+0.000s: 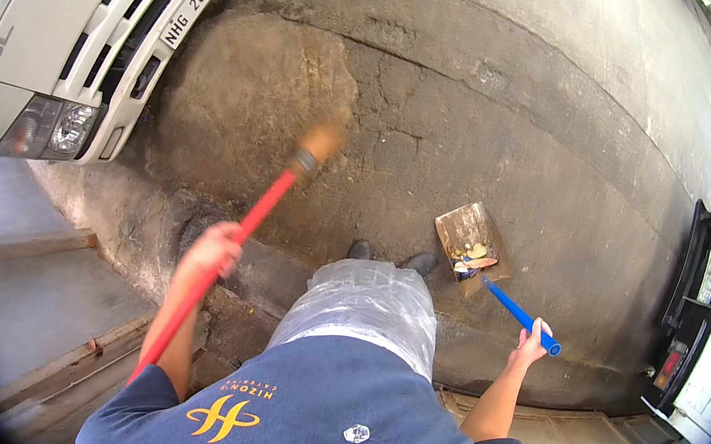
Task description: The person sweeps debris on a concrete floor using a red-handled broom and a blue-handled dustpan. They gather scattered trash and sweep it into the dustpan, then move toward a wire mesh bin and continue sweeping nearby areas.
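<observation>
1. Head view, hands. Left hand [211, 252] is closed in a full fist around the red handle of a broom [271, 199]; the handle runs from beside the left hip up to the brush head, which is blurred over the stained concrete floor [482, 130], far left of centre. Right hand [531, 335] is wrapped around the blue handle of a dustpan [472, 240], near the handle's end.

2. Head view, dustpan. The brown pan sits low at near right, just right of the black shoes [392, 256], with a small heap of debris [471, 257] at its handle end. I cannot tell whether its lip touches the floor.

3. Risk: spill. The pan is held far out on a long handle by 1 hand; any tilt toward the open lip would likely tip the debris back out.

4. Risk: missed sweep. Brush and pan are well apart; a 1-handed stroke may scatter dirt past the pan.

5. Risk: collision. A white truck [71, 19] stands close at far left; a wide swing could strike its bumper.

6. Risk: footing. A step edge [45, 243] lies at near left, and the clear plastic apron [366, 303] hides the feet; a trip looks possible.
</observation>
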`<control>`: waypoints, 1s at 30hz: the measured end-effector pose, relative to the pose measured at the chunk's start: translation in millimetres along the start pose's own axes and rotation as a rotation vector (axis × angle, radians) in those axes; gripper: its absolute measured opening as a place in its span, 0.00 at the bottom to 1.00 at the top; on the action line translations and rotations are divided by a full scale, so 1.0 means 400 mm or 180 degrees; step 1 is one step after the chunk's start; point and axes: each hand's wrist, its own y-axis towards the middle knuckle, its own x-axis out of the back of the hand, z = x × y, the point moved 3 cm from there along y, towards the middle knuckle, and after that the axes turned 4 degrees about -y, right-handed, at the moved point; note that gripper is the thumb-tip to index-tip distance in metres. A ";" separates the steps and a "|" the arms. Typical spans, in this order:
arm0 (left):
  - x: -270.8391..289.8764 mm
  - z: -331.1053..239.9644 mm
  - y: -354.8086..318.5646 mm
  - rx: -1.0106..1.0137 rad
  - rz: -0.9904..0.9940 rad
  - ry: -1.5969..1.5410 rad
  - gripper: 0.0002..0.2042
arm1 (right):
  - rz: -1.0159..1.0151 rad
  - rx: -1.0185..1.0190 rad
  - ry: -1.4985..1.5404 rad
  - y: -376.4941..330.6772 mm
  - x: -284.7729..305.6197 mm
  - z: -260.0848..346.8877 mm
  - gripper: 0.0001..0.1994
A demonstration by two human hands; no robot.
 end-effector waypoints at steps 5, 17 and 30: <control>-0.244 0.193 -0.084 0.0340 0.1679 0.0821 0.32 | -0.0082 -0.0037 -0.0018 -0.019 -0.023 -0.002 0.10; -0.070 -0.181 -0.066 -0.0706 0.0766 0.0153 0.33 | -0.0137 0.0157 0.0239 -0.034 -0.008 -0.009 0.11; -0.581 -0.015 0.007 0.0000 0.1809 0.1058 0.30 | -0.1380 -0.0215 0.1244 0.024 0.179 -0.054 0.11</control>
